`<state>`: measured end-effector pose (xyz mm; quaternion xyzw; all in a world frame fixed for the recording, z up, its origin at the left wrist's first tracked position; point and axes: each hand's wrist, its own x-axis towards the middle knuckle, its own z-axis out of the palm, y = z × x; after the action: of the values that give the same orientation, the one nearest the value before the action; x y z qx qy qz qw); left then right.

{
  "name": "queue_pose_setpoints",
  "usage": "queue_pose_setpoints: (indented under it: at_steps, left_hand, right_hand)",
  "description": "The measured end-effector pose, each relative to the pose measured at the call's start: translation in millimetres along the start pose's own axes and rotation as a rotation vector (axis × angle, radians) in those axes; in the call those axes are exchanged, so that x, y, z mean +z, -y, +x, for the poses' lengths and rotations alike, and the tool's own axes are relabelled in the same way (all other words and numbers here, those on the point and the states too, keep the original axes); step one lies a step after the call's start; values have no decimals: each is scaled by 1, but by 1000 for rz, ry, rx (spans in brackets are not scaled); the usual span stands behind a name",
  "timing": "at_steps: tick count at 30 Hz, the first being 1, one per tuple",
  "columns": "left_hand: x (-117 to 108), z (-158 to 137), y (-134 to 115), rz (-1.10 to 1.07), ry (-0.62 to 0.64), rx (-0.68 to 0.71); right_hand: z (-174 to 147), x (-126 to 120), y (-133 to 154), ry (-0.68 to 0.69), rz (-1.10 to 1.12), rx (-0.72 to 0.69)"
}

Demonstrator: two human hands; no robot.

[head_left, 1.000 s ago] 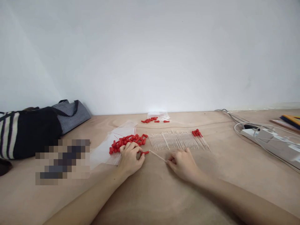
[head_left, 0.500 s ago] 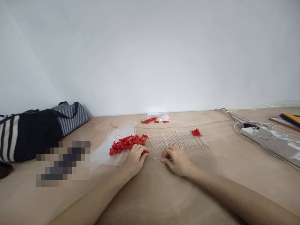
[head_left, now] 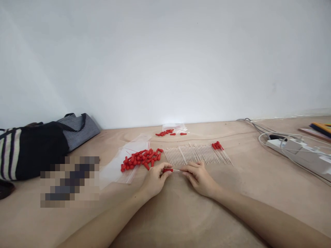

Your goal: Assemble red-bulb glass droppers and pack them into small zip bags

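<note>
My left hand (head_left: 156, 177) pinches a red rubber dropper bulb (head_left: 168, 170) between thumb and fingers. Facing it, my right hand (head_left: 199, 177) is closed on a thin clear dropper tube (head_left: 177, 171), whose end meets the mouth of the bulb; whether it is inside cannot be made out. Beyond my left hand lies a pile of red bulbs (head_left: 139, 158) on a clear plastic bag (head_left: 113, 172). Past my right hand stretches a row of thin tubes (head_left: 191, 154) laid side by side. At the row's right end several tubes carry red bulbs (head_left: 217, 145).
More red bulbs (head_left: 165, 132) lie by a small clear bag (head_left: 173, 127) near the wall. A black and striped bag (head_left: 41, 148) stands at left, beside a blurred patch (head_left: 69, 182). White power strips (head_left: 297, 150) with cables are at right, near stacked books (head_left: 320, 130).
My left hand has moved right and brought its red bulb clear of the pile. The tube in my right hand has risen slightly, and its end now meets the bulb.
</note>
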<state>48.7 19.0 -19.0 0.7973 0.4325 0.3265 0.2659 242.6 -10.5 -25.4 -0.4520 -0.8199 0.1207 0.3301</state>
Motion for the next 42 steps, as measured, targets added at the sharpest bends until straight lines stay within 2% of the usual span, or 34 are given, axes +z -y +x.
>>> queue_pose_setpoints:
  at_steps: [12, 21, 26, 33, 42]
  left_hand:
    - [3, -2, 5, -129, -23, 48]
    - [1, -7, 1, -17, -88, 121]
    - [2, -9, -2, 26, -104, 193]
    - [2, -9, -3, 67, -149, 265]
    - [4, -11, -1, 83, -105, 296]
  right_hand:
    - [1, -1, 5, 13, 75, 15]
    - [-1, 1, 2, -37, -28, -88]
    - [1, 1, -2, 24, -54, -146]
    - [4, -1, 1, 62, 21, -113]
    - [8, -2, 3, 128, 5, -110]
